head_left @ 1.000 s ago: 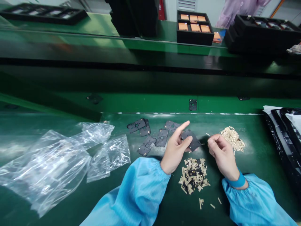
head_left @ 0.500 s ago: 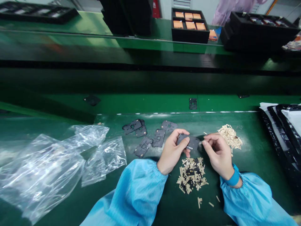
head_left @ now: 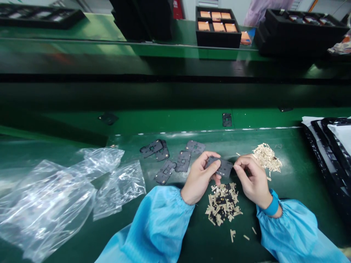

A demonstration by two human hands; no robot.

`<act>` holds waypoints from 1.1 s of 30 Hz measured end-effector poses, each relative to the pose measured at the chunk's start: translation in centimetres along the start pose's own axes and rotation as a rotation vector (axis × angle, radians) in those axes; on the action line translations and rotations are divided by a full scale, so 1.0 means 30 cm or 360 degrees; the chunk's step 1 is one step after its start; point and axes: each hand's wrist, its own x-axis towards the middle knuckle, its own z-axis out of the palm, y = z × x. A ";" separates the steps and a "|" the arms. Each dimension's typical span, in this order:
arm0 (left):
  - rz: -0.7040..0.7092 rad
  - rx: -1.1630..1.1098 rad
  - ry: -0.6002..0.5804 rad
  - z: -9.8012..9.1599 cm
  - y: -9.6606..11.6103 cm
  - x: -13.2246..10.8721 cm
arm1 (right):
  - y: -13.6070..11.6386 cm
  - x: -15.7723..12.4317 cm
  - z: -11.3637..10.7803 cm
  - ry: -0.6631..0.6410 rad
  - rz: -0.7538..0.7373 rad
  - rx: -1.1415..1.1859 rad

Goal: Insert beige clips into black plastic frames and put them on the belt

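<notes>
My left hand [head_left: 199, 176] is closed on a small flat black plastic plate [head_left: 222, 167], thumb on top, held just above the green mat. My right hand [head_left: 251, 178] pinches at the plate's right edge; whatever is between its fingertips is too small to make out. Below the plate lies a heap of tan strips mixed with black bits [head_left: 222, 204]. A second, cleaner heap of tan strips [head_left: 267, 157] sits just right of my right hand. Several more black plates [head_left: 175, 160] lie scattered to the left of my left hand.
Crumpled clear plastic bags [head_left: 63, 193] cover the mat at the left. Black trays [head_left: 333, 153] stand at the right edge. Beyond a raised green conveyor [head_left: 175, 91], black trays with orange parts [head_left: 218, 27] sit on the far bench, and a person in a pink coat [head_left: 263, 11] stands behind them.
My left index finger, pointing up a second ago, has curled down onto the plate. My right hand has moved left and now meets the plate's right edge.
</notes>
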 end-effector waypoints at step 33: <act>0.0151 0.0187 -0.0025 -0.030 -0.021 0.016 | -0.016 -0.005 -0.005 -0.0024 -0.0082 -0.0011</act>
